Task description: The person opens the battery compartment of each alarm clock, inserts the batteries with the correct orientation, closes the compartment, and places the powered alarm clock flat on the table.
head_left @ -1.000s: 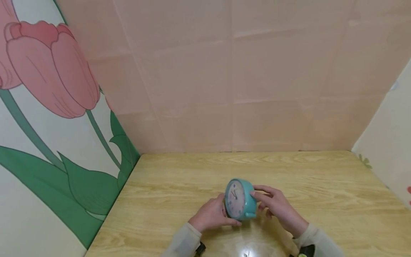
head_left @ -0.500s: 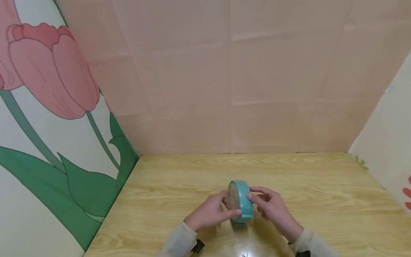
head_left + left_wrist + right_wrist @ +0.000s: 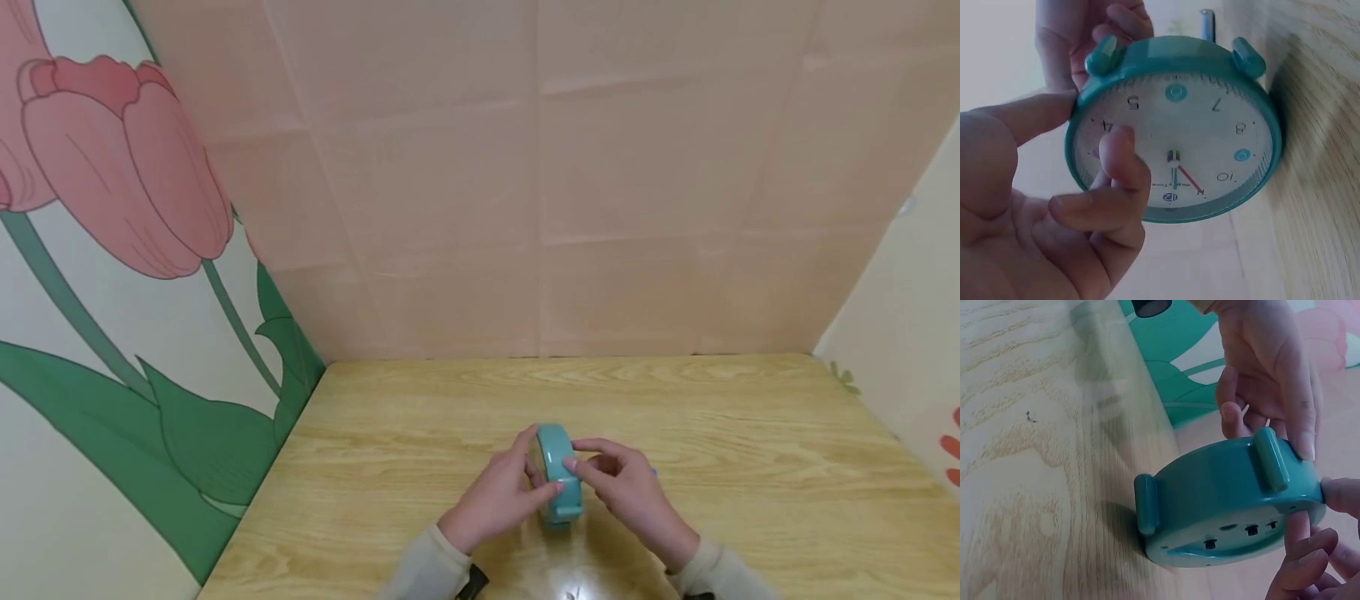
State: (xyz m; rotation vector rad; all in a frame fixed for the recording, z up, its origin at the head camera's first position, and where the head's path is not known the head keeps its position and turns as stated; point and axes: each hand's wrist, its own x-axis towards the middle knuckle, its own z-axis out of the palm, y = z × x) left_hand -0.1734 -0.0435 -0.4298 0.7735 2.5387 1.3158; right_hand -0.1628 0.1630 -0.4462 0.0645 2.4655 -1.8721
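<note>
A round teal alarm clock is between my hands, its rim toward me in the head view and its lower side at the tabletop. My left hand holds it from the left, thumb on the rim and bent fingers in front of the dial, which appears upside down in the left wrist view. From the right, my right hand pinches the rim and back with thumb and index finger. In the right wrist view, small black knobs show on the back, and two stubby feet stick out of the rim.
The wood-grain table meets a pink creased sheet at the back. A tulip mural covers the left wall, and a pale wall stands at right. A black strap sits at my left wrist.
The clock has turned so that its dial, which faced me at an angle, now points left and its rim faces me. My left thumb has moved onto the rim; my right hand has shifted slightly left.
</note>
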